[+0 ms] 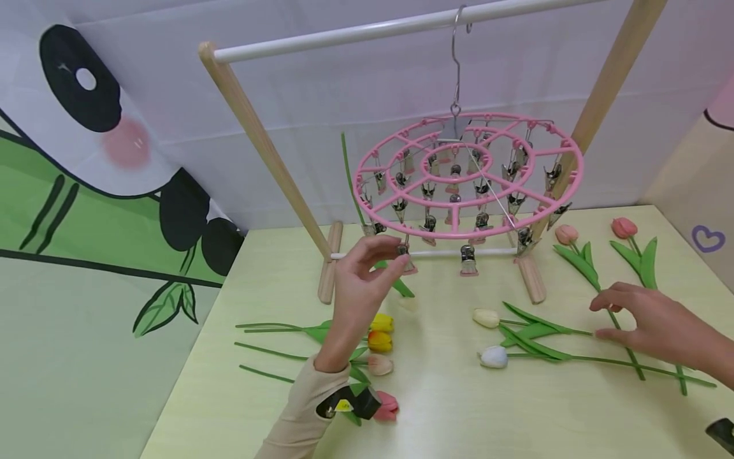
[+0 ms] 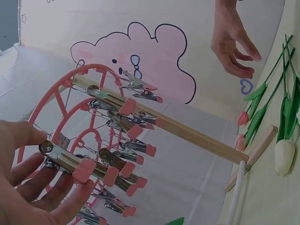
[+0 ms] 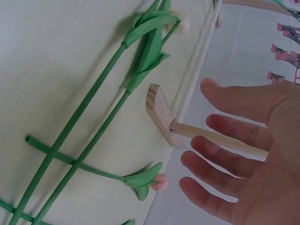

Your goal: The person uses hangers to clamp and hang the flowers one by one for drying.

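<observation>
My left hand (image 1: 367, 280) pinches a metal clip (image 2: 70, 161) with pink tips between thumb and fingers, at the near left rim of a round pink clip hanger (image 1: 455, 234). Beside that clip, a green stem (image 1: 347, 172) rises past the hanger's left rim, and a green leaf (image 1: 403, 288) shows below, partly behind the left hand. My right hand (image 1: 659, 322), fingers relaxed and apart, hovers over tulip stems at the right with nothing in it. Nearest it lie a cream tulip (image 1: 487, 318), a white tulip (image 1: 494, 357) and two pink tulips (image 1: 566, 234), stems crossing.
The hanger hooks onto a white rod (image 1: 344, 37) between wooden posts (image 1: 269, 153), with wooden feet (image 1: 530, 279) on the table. Several more clips dangle from it. Left of centre lie several tulips, including a yellow tulip (image 1: 383, 322) and a dark pink tulip (image 1: 387, 406), partly behind the left forearm.
</observation>
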A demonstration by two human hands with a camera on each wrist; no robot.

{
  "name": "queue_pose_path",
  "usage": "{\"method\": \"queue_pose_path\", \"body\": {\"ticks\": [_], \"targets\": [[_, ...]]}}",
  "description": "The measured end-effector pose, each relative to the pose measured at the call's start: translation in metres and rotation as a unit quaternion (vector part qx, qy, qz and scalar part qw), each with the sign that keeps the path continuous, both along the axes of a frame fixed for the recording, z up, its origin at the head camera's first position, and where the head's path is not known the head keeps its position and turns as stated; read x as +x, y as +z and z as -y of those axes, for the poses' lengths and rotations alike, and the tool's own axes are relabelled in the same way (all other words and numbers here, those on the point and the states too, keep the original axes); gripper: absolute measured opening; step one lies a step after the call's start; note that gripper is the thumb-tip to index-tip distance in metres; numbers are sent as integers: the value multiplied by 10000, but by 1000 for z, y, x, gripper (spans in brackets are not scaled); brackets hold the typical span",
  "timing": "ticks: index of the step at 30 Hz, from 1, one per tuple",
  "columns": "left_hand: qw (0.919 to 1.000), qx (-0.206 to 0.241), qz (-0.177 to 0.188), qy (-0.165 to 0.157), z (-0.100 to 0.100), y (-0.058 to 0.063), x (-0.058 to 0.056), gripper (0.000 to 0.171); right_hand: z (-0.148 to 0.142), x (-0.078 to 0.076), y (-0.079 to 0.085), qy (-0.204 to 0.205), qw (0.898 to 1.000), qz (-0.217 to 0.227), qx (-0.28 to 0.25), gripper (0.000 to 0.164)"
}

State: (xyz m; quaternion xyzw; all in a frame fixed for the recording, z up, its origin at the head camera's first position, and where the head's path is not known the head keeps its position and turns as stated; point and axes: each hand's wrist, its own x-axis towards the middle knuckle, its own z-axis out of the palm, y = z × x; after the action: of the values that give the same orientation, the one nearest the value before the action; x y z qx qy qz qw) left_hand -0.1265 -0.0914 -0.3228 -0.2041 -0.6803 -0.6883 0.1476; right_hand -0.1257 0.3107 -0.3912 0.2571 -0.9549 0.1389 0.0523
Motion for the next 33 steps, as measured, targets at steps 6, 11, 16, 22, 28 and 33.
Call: {"method": "queue_pose_path", "body": {"ticks": [6, 11, 16, 22, 28, 33], "targets": [[9998, -146, 113, -53, 0, -1, 1, 26, -10, -4, -11, 34, 9992, 379, 119, 34], [9997, -160, 145, -139, -2, 0, 2, 26, -19, -5, -23, -52, 9969, 758, 205, 32], [9996, -132, 156, -172, -3, 0, 4, 26, -24, -5, -35, -123, 9950, 943, 296, 29], [9995, -96, 180, -226, -5, 1, 5, 26, -28, -5, -47, -251, 9920, 1176, 391, 24], [9992, -144, 253, -257, -5, 2, 6, 24, -30, -3, -58, -355, 9911, 1199, 449, 23], [9992, -199, 260, -246, -4, 2, 6, 24, -33, -1, -65, -479, 9907, 1198, 440, 23]]}}
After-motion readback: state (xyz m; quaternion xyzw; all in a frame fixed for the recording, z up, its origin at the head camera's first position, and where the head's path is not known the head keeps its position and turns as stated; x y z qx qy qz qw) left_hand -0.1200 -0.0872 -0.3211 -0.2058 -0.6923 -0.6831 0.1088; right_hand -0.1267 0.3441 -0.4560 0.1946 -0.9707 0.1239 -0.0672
